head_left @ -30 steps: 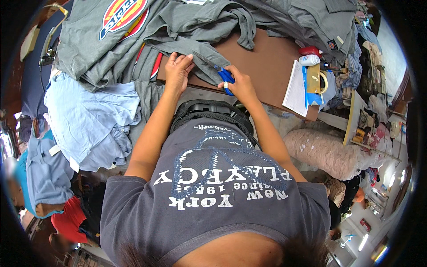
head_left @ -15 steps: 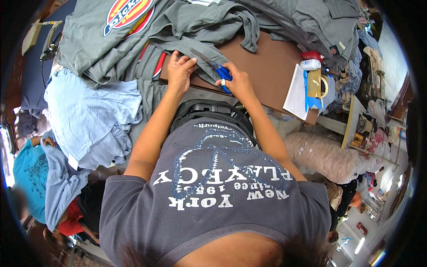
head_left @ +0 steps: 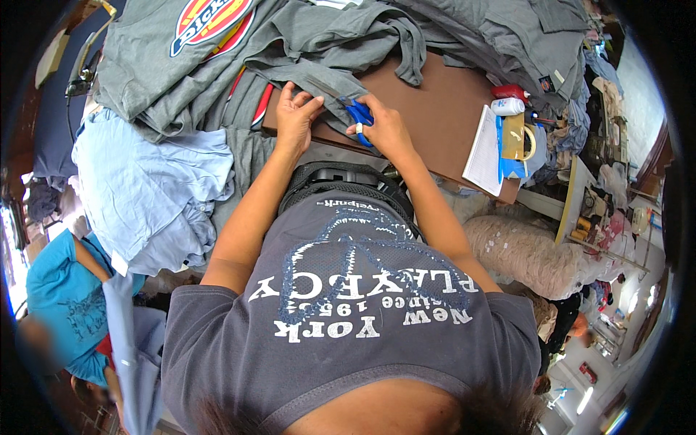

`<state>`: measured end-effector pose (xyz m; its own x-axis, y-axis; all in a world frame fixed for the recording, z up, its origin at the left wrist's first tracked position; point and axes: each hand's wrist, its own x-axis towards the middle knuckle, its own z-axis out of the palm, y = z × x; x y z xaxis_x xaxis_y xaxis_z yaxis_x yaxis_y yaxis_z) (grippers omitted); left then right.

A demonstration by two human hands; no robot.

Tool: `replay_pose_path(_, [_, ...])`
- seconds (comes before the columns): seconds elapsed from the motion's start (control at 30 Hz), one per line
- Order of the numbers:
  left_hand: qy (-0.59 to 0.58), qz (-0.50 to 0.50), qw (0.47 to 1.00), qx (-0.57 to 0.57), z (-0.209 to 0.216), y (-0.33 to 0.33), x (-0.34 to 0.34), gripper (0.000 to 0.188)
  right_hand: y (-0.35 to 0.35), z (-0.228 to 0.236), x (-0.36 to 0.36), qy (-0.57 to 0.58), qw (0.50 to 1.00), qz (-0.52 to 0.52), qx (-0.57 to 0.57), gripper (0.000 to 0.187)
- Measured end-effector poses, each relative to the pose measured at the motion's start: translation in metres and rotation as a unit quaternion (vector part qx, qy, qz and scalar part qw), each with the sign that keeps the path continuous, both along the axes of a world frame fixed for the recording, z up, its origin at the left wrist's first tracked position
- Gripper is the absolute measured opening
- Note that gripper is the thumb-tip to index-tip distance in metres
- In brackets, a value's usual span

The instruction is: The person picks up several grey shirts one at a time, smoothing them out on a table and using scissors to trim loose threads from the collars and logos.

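Note:
My right hand [head_left: 386, 130] is closed around the blue handles of a pair of scissors [head_left: 358, 114]. The dark blades point up and left across a grey garment [head_left: 337, 76]. Light-coloured wrapping, perhaps tape, circles one of that hand's fingers. Just left of the blades, at the garment's near edge, my left hand [head_left: 296, 119] has its fingers bent and its thumb drawn toward them. What lies between those fingertips is too small to make out. The grey cloth is spread over a brown board [head_left: 442, 101].
Beyond lies a grey garment with a large printed emblem [head_left: 210, 29]. Light blue garments [head_left: 152, 188] are heaped at left. A notepad [head_left: 482, 156], a tape roll [head_left: 531, 143] and a white bottle [head_left: 507, 106] lie at right. Another person in a blue shirt [head_left: 69, 290] is at lower left.
The scissors and my right hand have shifted slightly left and up. My left hand is almost still. At lower left, the other person has moved, and the light blue cloth there hangs lower.

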<state>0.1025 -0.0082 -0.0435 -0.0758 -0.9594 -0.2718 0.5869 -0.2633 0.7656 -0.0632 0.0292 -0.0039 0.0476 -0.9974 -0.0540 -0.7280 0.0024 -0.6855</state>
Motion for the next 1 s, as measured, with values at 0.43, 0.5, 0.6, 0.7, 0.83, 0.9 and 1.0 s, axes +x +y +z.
replay_pose_path(0.43, [0.080,-0.007,0.991,0.108,-0.016,-0.022,0.021,0.055,0.013,0.007,-0.002,-0.027,0.994,-0.094,0.051,0.045])
replay_pose_path(0.5, [0.071,-0.008,0.991,0.110,-0.008,-0.019,0.020,0.065,0.015,0.010,0.001,-0.021,0.997,-0.069,0.003,0.045])
replay_pose_path(0.6, [0.031,0.006,0.996,0.080,-0.006,-0.016,0.020,0.073,0.015,0.002,0.002,-0.042,0.998,-0.035,-0.016,0.049])
replay_pose_path(0.7, [0.032,0.000,0.998,0.054,0.000,-0.014,0.020,0.077,0.012,0.003,0.006,0.000,1.000,-0.025,0.016,0.053])
replay_pose_path(0.83, [0.002,0.017,0.999,0.042,0.005,-0.010,0.018,0.082,0.006,0.004,0.011,0.018,1.000,-0.011,0.002,0.055])
replay_pose_path(0.9, [0.009,0.005,1.000,0.029,0.004,-0.011,0.021,0.087,0.003,0.005,0.013,0.028,1.000,0.000,-0.013,0.054])
replay_pose_path(1.0, [0.007,0.015,1.000,0.023,0.007,-0.008,0.019,0.087,0.001,0.000,0.015,0.031,0.999,0.007,-0.041,0.054])
